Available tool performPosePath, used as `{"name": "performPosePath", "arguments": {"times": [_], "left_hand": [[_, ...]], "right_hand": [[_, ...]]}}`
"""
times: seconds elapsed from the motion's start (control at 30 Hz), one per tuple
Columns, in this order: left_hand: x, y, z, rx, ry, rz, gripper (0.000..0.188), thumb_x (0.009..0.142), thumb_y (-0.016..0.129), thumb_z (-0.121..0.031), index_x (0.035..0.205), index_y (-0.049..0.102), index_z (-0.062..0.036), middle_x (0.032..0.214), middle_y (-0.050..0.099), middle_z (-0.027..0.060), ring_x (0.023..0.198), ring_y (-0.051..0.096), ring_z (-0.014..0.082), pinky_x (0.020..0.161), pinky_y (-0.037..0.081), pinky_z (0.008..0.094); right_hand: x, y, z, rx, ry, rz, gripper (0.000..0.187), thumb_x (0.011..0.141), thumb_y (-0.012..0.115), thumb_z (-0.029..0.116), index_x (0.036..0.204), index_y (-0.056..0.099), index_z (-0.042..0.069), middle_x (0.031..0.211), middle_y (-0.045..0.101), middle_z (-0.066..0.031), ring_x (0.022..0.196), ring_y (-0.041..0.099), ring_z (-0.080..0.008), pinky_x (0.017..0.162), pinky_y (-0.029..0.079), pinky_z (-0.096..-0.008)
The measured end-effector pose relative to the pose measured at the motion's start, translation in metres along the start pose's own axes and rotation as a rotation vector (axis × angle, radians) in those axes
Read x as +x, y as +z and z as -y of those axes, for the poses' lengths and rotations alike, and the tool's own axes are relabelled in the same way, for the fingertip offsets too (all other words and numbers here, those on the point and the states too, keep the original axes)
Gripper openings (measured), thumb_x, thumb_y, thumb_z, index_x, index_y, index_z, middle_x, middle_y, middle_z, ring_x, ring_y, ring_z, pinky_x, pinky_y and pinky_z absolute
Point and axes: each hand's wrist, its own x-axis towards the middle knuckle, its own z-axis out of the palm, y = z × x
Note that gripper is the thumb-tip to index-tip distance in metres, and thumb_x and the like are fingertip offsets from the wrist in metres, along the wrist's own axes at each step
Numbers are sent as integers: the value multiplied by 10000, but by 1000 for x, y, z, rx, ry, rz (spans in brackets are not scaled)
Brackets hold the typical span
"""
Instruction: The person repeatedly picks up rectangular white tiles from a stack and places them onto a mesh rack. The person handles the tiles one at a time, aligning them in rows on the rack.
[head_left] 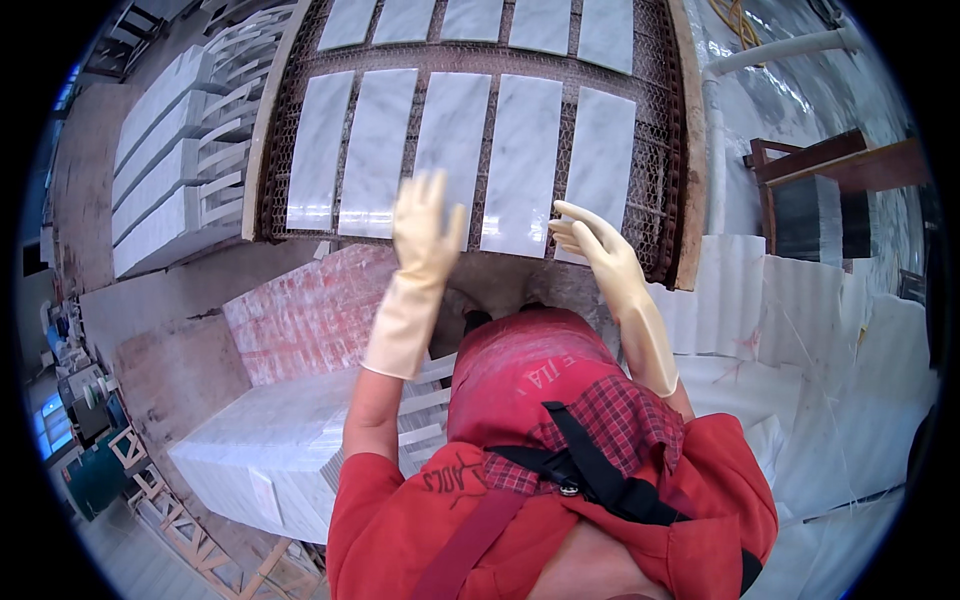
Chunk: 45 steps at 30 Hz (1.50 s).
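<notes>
Both of my hands wear long cream rubber gloves. My left hand (425,220), slightly blurred, is over the near end of a grey-veined white marble tile (455,120), fingers stretched out and thumb apart. Whether it touches the tile I cannot tell. Fingers extended leftward, my right hand (598,240) is at the near end of the rightmost tile (600,140) and covers part of it. Neither hand grips anything. These tiles lie lengthwise, side by side with narrow gaps, on a wire-mesh conveyor belt (654,130). Farther along, another row of tiles (540,22) lies on it.
Wooden rails (688,130) edge the conveyor. At left stand white slab stacks (160,185); another stack (260,450) and a red-and-white board (310,310) are at lower left. To the right are a pale pipe (714,150), dark slabs (808,215) and wavy white sheets (725,295).
</notes>
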Motion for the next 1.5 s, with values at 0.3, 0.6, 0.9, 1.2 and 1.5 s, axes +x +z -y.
{"name": "performPosePath", "arguments": {"times": [0.3, 0.6, 0.9, 1.2, 1.5], "left_hand": [[0, 84, -115, 183, -129, 254, 760, 840, 794, -384, 1498, 526, -112, 1542, 464, 261, 1453, 361, 510, 1124, 267, 752], [0, 87, -107, 198, -12, 254, 734, 824, 805, -353, 1480, 549, -144, 1534, 466, 230, 1434, 374, 511, 1078, 325, 748], [2, 89, -107, 275, 28, 227, 702, 839, 791, -357, 1470, 562, -155, 1516, 494, 221, 1408, 421, 494, 1058, 362, 726], [7, 80, -108, 233, 36, 219, 721, 838, 791, -385, 1476, 554, -147, 1533, 487, 215, 1413, 427, 473, 1088, 351, 701], [3, 76, -111, 229, -36, 241, 740, 797, 823, -366, 1450, 548, -157, 1515, 493, 180, 1393, 453, 434, 1007, 405, 677]], "right_hand": [[-10, -35, 1, 20, -60, -65, 392, 1104, 507, 210, 1442, 594, 30, 1302, 691, -154, 1214, 656, -207, 1067, 505, -344], [-21, -82, -7, 43, -71, -132, 402, 1116, 472, 227, 1458, 579, 45, 1303, 695, -158, 1214, 662, -235, 1076, 501, -365], [3, -94, -2, -24, -152, -87, 401, 1114, 478, 223, 1455, 583, 40, 1328, 682, -163, 1230, 655, -228, 1082, 496, -366], [187, -93, 37, -1157, -557, -380, 511, 995, 656, 339, 1447, 573, 116, 1385, 645, -169, 1292, 604, -332, 1115, 463, -437], [266, -76, 19, -1490, -679, -419, 530, 956, 674, 442, 1347, 621, 88, 1204, 697, -138, 1123, 649, -333, 996, 480, -465]]}}
